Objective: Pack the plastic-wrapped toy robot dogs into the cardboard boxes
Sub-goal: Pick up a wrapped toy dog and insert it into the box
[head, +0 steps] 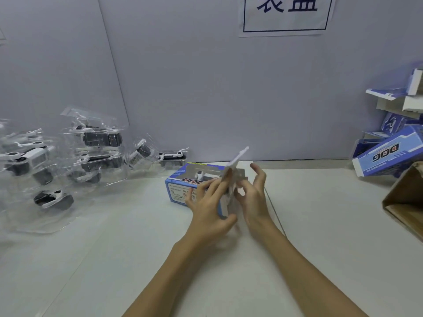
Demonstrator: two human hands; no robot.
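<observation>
A blue and white cardboard box point(183, 187) printed with "DOG" lies on its side in the middle of the table, its open end towards me. My left hand point(209, 210) grips the near end of the box, thumb under it and fingers over the top. My right hand point(254, 197) touches the grey end flaps point(238, 177), fingers spread and bent; one white flap point(239, 155) sticks up. What lies inside the box is hidden. Several plastic-wrapped black and white robot dogs point(100, 138) lie piled at the left.
More blue boxes point(386, 154) are stacked at the right against the wall, with folded ones above them. A brown carton point(405, 197) sits at the right edge. One unwrapped-looking dog point(172, 156) lies behind the box. A paper sign point(286, 14) hangs on the wall.
</observation>
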